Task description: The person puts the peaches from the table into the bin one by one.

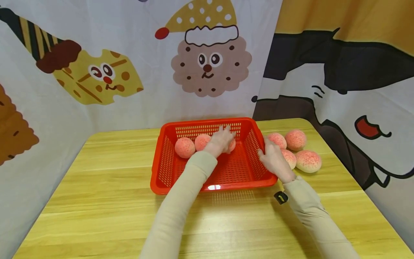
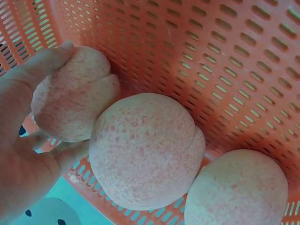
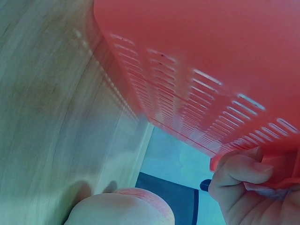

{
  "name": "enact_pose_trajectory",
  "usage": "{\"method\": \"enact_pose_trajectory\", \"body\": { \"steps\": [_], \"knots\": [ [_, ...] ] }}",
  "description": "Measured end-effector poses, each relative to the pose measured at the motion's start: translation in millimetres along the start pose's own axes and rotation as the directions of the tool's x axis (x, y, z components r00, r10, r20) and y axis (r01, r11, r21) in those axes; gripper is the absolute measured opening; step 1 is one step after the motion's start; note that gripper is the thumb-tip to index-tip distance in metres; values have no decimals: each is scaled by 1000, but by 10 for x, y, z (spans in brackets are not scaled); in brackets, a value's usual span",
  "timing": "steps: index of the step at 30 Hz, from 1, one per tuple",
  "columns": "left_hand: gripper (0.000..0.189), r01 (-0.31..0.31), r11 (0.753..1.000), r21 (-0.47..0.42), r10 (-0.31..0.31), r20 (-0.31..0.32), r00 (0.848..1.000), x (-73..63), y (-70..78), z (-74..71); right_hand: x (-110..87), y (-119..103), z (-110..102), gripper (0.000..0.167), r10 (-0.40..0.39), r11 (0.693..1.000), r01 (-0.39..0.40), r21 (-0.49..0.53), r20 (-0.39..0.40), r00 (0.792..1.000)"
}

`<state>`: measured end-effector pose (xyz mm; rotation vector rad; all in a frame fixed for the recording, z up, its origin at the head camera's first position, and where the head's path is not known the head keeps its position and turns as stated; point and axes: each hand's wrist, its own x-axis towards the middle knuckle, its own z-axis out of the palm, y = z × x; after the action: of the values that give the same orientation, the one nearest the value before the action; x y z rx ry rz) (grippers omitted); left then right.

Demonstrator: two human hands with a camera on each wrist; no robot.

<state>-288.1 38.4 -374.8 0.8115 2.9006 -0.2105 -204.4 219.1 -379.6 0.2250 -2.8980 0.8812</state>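
Settle the peach, held in the curled left hand inside the red basket, softly in line with the two peaches beside that hand, and brace the basket by the rim gripped in the right hand, near four peaches outside.

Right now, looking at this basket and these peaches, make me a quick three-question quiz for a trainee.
1. How many peaches lie on the table outside the red basket?
2. True or false: the right hand is holding a peach.
3. In the head view, which peach in the basket's row is the left hand on? A: leftmost. B: middle. C: rightmost.

Key:
1. Four.
2. False; it grips the basket.
3. C; its thumb and fingers hold that peach.
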Motion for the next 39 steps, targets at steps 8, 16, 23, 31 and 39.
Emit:
{"method": "enact_pose_trajectory", "body": {
  "steps": [8, 16, 23, 31, 39],
  "knots": [
    [74, 24, 1000, 5, -24, 11, 1000, -19, 21, 1, -2, 1, 0, 39, -4, 1000, 4, 1, -3, 1000],
    [59, 22, 999, 26, -22, -12, 1000, -43, 1, -62, -4, -1, -11, 39, -12, 1000, 12, -7, -4, 1000],
    [59, 26, 999, -47, -26, -1, 1000, -133, -75, -189, -6, 6, -3, 41, -23, 1000, 22, -12, -17, 1000],
    [55, 35, 984, -173, -34, 7, 999, -281, -306, -269, -12, 12, -3, 41, -31, 999, 31, -11, -20, 999],
    [47, 99, 973, -210, -102, -5, 995, -459, -659, -310, -8, 25, 10, 41, -41, 999, 40, -16, -26, 999]
  ]
}}
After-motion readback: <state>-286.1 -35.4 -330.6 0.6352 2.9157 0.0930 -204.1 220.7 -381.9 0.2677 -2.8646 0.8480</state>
